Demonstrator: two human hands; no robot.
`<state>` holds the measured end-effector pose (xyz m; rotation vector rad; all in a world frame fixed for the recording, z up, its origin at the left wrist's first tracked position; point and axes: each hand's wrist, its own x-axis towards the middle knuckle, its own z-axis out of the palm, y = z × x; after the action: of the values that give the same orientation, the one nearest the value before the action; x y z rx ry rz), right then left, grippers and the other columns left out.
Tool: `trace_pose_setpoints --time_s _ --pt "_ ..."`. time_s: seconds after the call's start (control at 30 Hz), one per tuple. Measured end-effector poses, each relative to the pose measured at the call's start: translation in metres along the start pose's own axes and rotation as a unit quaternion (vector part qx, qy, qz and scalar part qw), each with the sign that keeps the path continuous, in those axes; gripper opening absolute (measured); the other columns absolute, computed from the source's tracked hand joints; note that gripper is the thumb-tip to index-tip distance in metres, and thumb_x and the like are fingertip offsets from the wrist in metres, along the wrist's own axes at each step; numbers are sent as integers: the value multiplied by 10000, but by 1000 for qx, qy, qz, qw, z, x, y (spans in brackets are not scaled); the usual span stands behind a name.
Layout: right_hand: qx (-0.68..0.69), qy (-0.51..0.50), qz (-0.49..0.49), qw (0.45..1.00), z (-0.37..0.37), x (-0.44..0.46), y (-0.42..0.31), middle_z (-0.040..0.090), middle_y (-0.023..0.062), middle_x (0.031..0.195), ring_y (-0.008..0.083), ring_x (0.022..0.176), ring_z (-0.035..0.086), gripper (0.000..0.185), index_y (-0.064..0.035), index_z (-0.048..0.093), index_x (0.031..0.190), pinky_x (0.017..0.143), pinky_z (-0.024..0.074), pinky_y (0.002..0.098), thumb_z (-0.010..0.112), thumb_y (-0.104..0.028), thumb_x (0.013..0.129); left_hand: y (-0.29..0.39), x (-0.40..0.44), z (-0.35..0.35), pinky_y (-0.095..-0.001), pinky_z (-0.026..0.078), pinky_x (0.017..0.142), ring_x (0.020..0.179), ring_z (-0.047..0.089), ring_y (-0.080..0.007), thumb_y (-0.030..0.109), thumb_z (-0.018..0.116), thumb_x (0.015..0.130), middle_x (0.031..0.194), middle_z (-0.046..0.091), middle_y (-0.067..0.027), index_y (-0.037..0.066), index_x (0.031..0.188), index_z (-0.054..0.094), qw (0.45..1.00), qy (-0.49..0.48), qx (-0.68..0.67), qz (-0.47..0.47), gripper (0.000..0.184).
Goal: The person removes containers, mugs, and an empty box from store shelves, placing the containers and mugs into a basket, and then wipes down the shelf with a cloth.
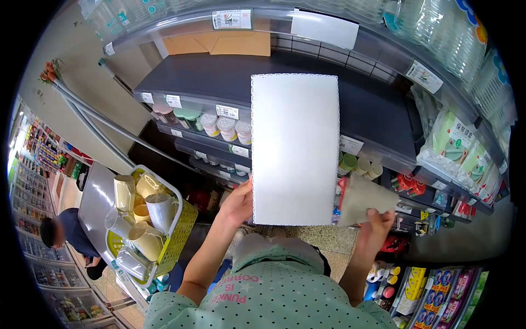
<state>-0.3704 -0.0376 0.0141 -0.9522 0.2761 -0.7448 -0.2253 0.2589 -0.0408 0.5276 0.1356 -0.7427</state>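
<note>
**White panel (295, 148) in the left hand (235, 205), greyish cloth (362, 202) in the right hand (378, 223)**

The white panel, long and rectangular with a fine patterned border, was held up in front of the person's green dotted shirt (274, 299). The left hand gripped its left edge near the lower corner, some of the fingers hidden behind it. The right hand pinched the greyish cloth, thumb on the near face; a red edging showed along the cloth's left side, close to the panel's lower right edge. Whether cloth and panel touched could not be told.

Behind the panel ran a dark grey shelf (200, 82) with price labels along its front. White-topped containers (227, 129) stood on the tier below, and stacks of clear plastic cups (435, 41) filled the upper right.

To the left, a yellow-green basket (184, 226) with a pale rim held several mugs (160, 211), beside a grey surface (101, 189). Farther left, another person (78, 233) in dark clothing leaned over. Packaged goods (435, 290) lined the lower right.
</note>
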Motion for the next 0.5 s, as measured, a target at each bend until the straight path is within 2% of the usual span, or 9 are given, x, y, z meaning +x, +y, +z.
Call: trace_pose_setpoints --time_s 0.03,0.13,0.23,0.33,0.37,0.47,0.5 --pt "31 -24 11 999 4 0 5 645 100 1176 202 1105 605 500 25 576 1238 1021 443 352 705 90 760 0 1 0 -341 482 1013 1144 626 -169 244 611 1012 1247 675 -50 56 1309 598 1000 29 5 -4 351" --pt "49 13 78 996 17 -6 17 644 86 1181 192 1122 593 486 16 576 1235 1027 432 346 720 74 775 -2 -4 18 -325 493 1000 1138 630 -156 192 593 1021 1254 670 -69 18 1362 564 983 15 112 145 384" --pt "35 -44 68 996 17 -3 25 628 84 1233 205 1167 585 487 -9 547 1276 1087 406 374 749 -26 833 1 -27 81 -303 488 978 1110 636 -143 175 611 999 1247 671 -100 -33 1398 530 950 119 170 233 456" --pt "21 -49 40 998 32 -4 24 627 80 1249 200 1167 584 484 -1 552 1280 1085 401 374 746 -17 836 9 -40 90 -278 477 950 1058 647 -128 163 683 933 1227 682 -130 -60 1391 534 905 86 322 266 531" --pt "15 -56 34 998 32 -3 25 628 82 1249 201 1168 584 480 1 553 1278 1082 402 372 744 -15 838 13 -38 88 -263 482 899 981 660 -114 140 764 847 1114 722 -123 -69 1346 575 879 105 383 263 573" --pt "4 -70 25 997 33 -2 25 630 86 1246 202 1169 584 474 5 557 1272 1074 402 367 740 -9 836 25 -42 92 -278 475 937 990 658 -142 64 788 786 1098 728 -106 -68 1288 605 874 92 434 199 551" --pt "4 -72 28 997 35 -1 24 631 88 1244 202 1169 585 477 5 558 1271 1072 402 364 741 -7 831 28 -40 91 -274 485 918 974 652 -132 28 812 747 1032 744 -95 -78 1279 606 857 92 470 190 581"
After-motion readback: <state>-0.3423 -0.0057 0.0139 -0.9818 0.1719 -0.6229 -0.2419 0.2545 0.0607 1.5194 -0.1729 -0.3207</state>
